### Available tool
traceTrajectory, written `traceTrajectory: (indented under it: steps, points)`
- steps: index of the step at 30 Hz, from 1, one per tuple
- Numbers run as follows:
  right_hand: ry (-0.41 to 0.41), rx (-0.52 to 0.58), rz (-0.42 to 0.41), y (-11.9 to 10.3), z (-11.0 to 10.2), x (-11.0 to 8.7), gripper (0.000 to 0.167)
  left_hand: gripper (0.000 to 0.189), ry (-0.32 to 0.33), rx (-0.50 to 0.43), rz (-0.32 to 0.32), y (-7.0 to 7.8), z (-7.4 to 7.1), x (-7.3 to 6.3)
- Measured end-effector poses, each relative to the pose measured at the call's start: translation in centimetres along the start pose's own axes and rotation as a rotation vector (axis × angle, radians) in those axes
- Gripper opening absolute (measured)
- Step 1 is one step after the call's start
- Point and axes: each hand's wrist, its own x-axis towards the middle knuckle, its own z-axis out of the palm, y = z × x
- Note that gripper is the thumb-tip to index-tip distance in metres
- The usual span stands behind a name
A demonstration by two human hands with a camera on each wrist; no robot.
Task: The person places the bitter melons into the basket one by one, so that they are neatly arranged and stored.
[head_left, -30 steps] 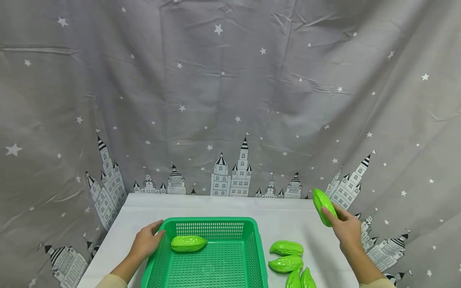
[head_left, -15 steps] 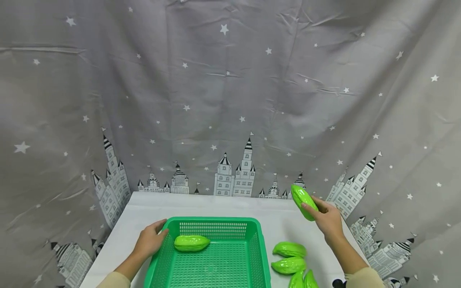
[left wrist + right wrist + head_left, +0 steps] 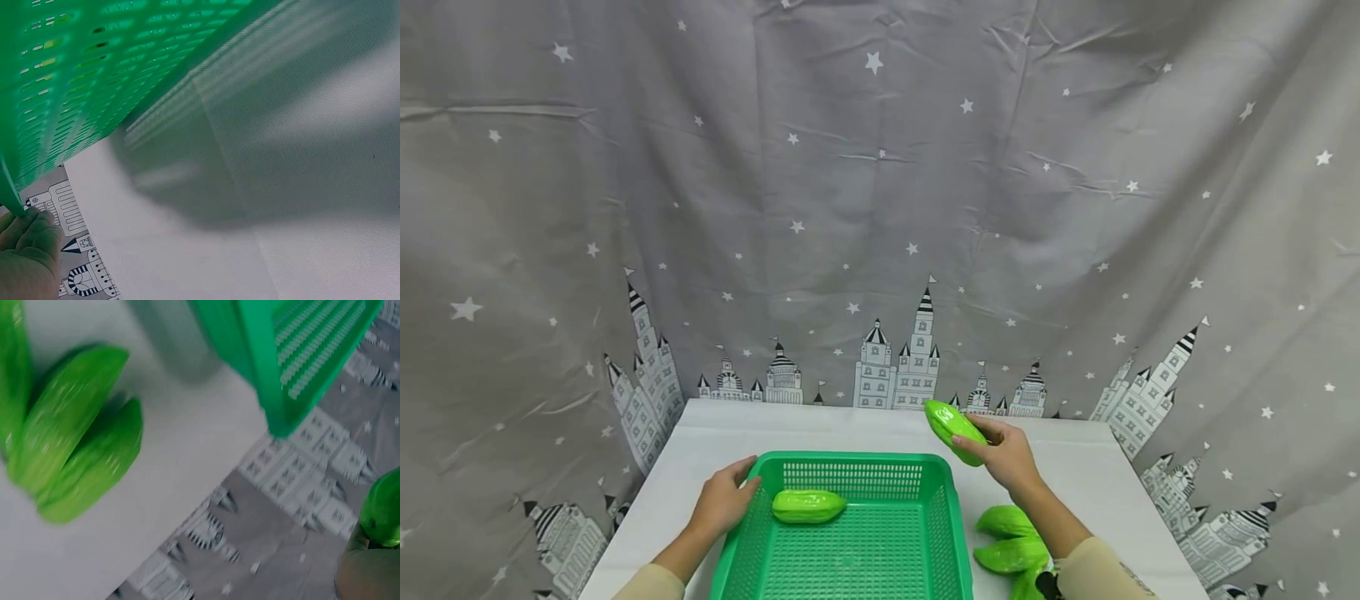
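Note:
My right hand (image 3: 1011, 458) pinches a glossy, ridged green bitter melon (image 3: 947, 423) between thumb and fingers, held up beyond the far right corner of a green plastic basket (image 3: 957, 521). Part of this melon also shows at the right edge of the right wrist view, above the hand (image 3: 369, 575). With fingers and thumb on its rim, my left hand (image 3: 722, 502) grips the basket near the far left corner. In the left wrist view the fingertips (image 3: 40, 219) sit under the rim. Another bitter melon (image 3: 807, 506) lies inside, by the far left corner.
Several more bitter melons (image 3: 1011, 554) lie bunched on the white table (image 3: 1075, 450) right of the basket, partly covered by my right forearm in the head view. A grey curtain (image 3: 880, 208) printed with stars and castles hangs behind the table.
My right hand has carried its bitter melon leftward, from the table's far right side toward the basket. The left hand keeps its place on the rim. The head view has shifted slightly.

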Motion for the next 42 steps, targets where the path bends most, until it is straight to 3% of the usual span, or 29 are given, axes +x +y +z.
traceTrajectory:
  steps: [6,12,30,34,42]
  points:
    - [-0.114,0.039,-0.014,-0.7,4.4,0.3,0.051,0.048,0.025,-0.013,0.024,-0.2,0.1,0.0]
    - [-0.227,0.048,-0.101,-0.8,8.8,0.2,0.049,0.047,0.024,0.001,0.009,-0.5,-0.1,-0.1]
    - [-0.515,0.079,-0.112,-1.0,16.7,0.0,0.041,0.046,0.023,-0.013,0.004,-0.6,0.2,0.0]
    - [-0.536,0.014,-0.125,-0.6,18.8,-0.5,0.040,0.047,0.018,-0.009,-0.009,-0.7,0.1,0.1]
    - [-0.620,-0.189,-0.232,1.4,21.7,-2.1,0.042,0.046,0.005,-0.019,-0.021,-0.2,-0.3,0.0]
